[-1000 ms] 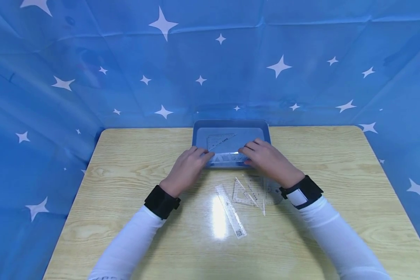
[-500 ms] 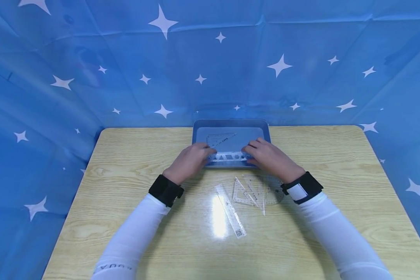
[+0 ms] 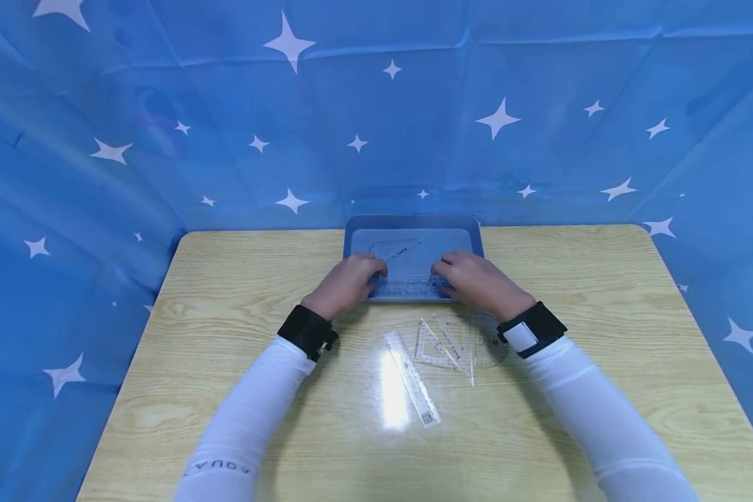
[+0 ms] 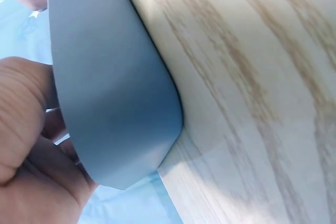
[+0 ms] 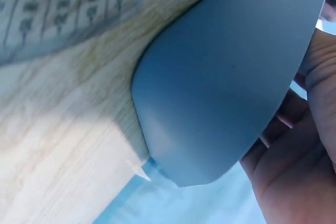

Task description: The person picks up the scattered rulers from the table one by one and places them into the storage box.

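In the head view a clear stencil ruler (image 3: 408, 286) lies along the near side inside the blue tray (image 3: 412, 222). My left hand (image 3: 348, 282) pinches its left end and my right hand (image 3: 482, 282) its right end, the fingertips partly hidden. A clear set square (image 3: 394, 249) rests on the tray floor behind it. Both wrist views show the tray's outer wall (image 4: 113, 87) standing in front of the curled fingers, so the ruler is out of sight there.
On the wooden table (image 3: 257, 279), nearer the body, lie another clear ruler (image 3: 412, 378), clear set squares (image 3: 436, 346) and a clear protractor (image 3: 491, 345) close to the right wrist. A blue starred cloth (image 3: 376, 104) hangs behind and at the sides.
The stencil ruler has come down and now looks fainter, close to the tray floor. My left hand has shifted slightly right. The pieces on the table lie as before.
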`<action>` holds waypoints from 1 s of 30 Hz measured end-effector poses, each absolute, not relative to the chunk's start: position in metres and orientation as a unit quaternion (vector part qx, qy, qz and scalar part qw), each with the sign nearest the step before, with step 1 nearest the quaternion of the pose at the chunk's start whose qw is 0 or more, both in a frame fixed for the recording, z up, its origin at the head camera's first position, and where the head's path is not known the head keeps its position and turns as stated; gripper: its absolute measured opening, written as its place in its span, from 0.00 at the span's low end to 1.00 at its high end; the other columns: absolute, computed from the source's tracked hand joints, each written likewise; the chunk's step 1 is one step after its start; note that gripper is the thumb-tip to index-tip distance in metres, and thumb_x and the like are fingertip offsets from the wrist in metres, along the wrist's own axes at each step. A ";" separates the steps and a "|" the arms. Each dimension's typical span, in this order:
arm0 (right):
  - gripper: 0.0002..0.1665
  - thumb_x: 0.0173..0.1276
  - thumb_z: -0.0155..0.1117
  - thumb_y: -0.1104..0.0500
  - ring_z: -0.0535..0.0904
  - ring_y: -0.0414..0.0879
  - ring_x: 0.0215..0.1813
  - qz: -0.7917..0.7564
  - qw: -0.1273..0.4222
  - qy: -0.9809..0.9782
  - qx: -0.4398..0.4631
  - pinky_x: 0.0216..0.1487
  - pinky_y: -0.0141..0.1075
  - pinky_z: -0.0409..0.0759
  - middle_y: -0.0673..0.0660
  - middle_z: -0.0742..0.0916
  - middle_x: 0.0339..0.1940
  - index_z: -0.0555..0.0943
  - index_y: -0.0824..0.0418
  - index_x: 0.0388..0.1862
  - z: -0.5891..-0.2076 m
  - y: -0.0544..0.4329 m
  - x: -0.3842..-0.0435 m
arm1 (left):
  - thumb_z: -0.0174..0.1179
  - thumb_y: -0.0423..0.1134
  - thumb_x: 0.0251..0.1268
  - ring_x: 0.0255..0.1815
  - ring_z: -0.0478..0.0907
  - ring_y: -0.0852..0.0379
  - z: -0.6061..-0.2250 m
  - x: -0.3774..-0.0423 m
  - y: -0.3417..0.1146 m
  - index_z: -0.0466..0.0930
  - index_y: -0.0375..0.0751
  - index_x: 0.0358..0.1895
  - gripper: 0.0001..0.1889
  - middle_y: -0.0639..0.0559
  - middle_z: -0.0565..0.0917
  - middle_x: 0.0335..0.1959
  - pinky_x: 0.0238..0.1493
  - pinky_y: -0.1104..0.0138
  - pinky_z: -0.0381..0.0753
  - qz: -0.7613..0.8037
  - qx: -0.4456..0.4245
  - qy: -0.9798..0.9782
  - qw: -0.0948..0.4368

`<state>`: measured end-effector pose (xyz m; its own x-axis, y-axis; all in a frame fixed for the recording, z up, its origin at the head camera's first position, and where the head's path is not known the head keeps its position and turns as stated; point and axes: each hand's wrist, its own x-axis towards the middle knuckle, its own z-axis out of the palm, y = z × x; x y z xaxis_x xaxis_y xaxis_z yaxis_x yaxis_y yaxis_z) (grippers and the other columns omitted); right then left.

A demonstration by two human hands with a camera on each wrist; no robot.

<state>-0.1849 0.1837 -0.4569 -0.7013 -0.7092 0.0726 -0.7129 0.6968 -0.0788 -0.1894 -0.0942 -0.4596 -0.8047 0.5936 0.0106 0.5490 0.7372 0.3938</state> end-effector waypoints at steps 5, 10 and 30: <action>0.17 0.66 0.76 0.60 0.84 0.52 0.43 0.026 0.035 -0.917 0.395 0.45 0.43 0.84 0.58 0.86 0.41 0.83 0.62 0.51 -0.459 0.180 -0.186 | 0.60 0.23 0.69 0.51 0.85 0.49 -0.464 -0.192 -0.095 0.88 0.40 0.47 0.12 0.46 0.88 0.45 0.52 0.61 0.85 0.201 0.310 0.927 0.062; 0.18 0.65 0.77 0.59 0.83 0.51 0.43 0.028 0.024 -0.919 0.391 0.44 0.43 0.84 0.58 0.86 0.41 0.82 0.62 0.51 -0.461 0.179 -0.186 | 0.61 0.23 0.69 0.50 0.86 0.50 -0.464 -0.193 -0.096 0.88 0.40 0.47 0.12 0.46 0.88 0.44 0.51 0.61 0.85 0.195 0.304 0.930 0.066; 0.20 0.64 0.76 0.65 0.82 0.51 0.52 0.116 -0.079 -0.932 0.335 0.54 0.44 0.83 0.57 0.84 0.48 0.83 0.61 0.55 -0.463 0.180 -0.191 | 0.62 0.25 0.70 0.49 0.82 0.50 -0.470 -0.194 -0.096 0.86 0.38 0.48 0.09 0.46 0.84 0.44 0.52 0.61 0.83 0.189 0.307 0.930 0.076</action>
